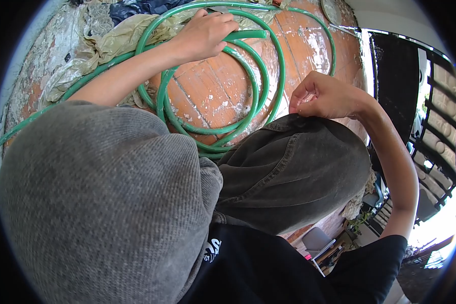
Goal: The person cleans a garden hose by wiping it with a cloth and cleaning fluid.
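Note:
My left hand (205, 36) reaches over the coiled green hose (258, 83), fingers closed around it just behind its cut end (264, 34), which sticks out to the right between fingers and thumb. A grey flat piece (218, 9) shows just beyond the knuckles. My right hand (327, 96) is bent at the wrist above my right knee, fingers curled in, fingertips against the dark trouser leg (309, 167). Nothing shows in the hollow of that hand. The hose lies in several loops on the floor, its lower loops partly hidden behind my knees.
Orange floor tiles (202, 96) are spotted with white residue. Crumpled beige sheeting (119, 43) and dark blue cloth (142, 9) lie at the upper left. My grey trouser leg (101, 202) fills the lower left. A grey chair (316, 239) and a black metal gate (430, 106) stand to the right.

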Tool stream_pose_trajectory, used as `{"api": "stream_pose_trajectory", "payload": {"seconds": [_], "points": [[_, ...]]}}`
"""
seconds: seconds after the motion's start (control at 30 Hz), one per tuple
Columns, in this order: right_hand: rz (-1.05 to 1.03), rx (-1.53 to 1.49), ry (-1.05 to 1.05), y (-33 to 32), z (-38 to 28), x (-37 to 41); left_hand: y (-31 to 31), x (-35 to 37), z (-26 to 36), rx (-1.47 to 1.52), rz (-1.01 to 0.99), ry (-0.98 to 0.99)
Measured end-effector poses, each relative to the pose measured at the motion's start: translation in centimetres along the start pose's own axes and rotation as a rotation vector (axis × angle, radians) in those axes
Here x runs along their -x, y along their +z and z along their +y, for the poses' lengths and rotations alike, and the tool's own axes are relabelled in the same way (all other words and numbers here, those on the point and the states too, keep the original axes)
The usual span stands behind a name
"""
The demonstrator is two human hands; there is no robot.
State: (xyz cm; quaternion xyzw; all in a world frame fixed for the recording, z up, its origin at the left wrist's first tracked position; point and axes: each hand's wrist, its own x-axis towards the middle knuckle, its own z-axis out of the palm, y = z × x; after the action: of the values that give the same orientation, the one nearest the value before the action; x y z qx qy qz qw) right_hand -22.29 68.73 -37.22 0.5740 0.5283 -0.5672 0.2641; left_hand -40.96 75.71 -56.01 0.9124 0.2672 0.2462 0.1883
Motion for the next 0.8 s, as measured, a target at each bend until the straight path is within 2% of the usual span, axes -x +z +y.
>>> {"api": "stream_pose_trajectory", "payload": {"seconds": [0.1, 0.2, 0.27, 0.4, 0.43, 0.47, 0.53, 0.6, 0.63, 0.73, 0.8], "points": [[-0.065, -0.046, -0.026, -0.7, 0.6, 0.0, 0.0, 0.0, -0.1, -0.008, 0.001, -0.002], [-0.105, -0.030, -0.094, -0.7, 0.2, 0.2, 0.1, 0.1, -1.0, -0.015, -0.086, -0.094], [-0.133, 0.001, -0.103, -0.9, 0.6, 0.0, 0.6, 0.3, -2.4, 0.121, -0.134, -0.213], [-0.251, 0.148, -0.143, -2.0, 1.4, -1.1, -1.0, 1.0, -4.7, 0.161, -0.255, -0.285], [-0.261, 0.065, -0.083, -2.4, 1.6, -1.8, -1.9, 1.3, -5.4, 0.218, -0.225, -0.316], [-0.096, 0.182, -0.146, -3.1, 1.4, -2.6, -2.8, 1.6, -6.0, 0.277, -0.197, -0.347], [0.097, 0.297, -0.304, -4.9, 2.1, -5.9, -5.4, 2.4, -7.4, 0.248, -0.226, -0.425], [0.171, 0.283, -0.370, -6.3, 0.5, -9.1, -9.0, 3.6, -8.5, 0.407, -0.223, -0.573], [0.152, 0.276, -0.403, -6.1, -0.7, -10.4, -11.0, 4.5, -8.7, 0.386, -0.237, -0.604], [0.374, 0.468, -0.663, -3.9, -3.6, -14.6, -16.3, 8.2, -6.7, 0.409, -0.203, -0.663], [0.378, 0.558, -0.697, -2.1, -5.8, -16.5, -19.2, 10.8, -3.4, 0.342, -0.253, -0.903]]}}
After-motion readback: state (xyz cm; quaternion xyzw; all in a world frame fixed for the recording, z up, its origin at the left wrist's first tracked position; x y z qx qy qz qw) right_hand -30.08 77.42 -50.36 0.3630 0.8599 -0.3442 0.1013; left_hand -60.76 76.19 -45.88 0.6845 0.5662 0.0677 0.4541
